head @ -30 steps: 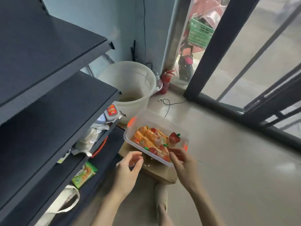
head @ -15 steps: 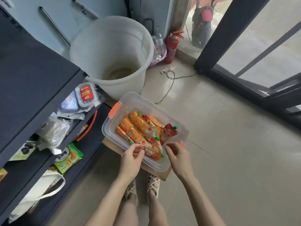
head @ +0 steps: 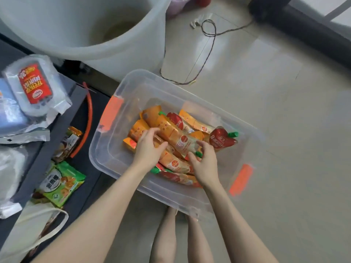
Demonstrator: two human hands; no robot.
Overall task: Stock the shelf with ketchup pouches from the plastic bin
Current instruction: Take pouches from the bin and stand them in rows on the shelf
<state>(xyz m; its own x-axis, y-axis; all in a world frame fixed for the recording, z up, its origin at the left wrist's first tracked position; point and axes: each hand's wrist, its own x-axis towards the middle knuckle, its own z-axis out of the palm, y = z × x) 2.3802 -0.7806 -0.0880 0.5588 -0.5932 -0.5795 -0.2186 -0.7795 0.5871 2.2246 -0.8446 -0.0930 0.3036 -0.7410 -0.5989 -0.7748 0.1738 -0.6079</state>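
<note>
Floor (head: 284, 120) bin (head: 104, 149): pouch (head: 171, 134) between left hand (head: 148, 151), right hand (head: 206, 164).

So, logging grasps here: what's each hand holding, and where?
Left hand grips orange ketchup pouches across their middles; right hand grips the top pouch near its green cap, inside the plastic bin.

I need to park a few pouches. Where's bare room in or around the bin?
Free: the tile floor right of the plastic bin, up to the door frame; and the bin's bottom strip beside the orange latch on the shelf side. Crowded: the shelf, cluttered with packets, and the bin's middle, where left hand and right hand grip ketchup pouches.
</note>
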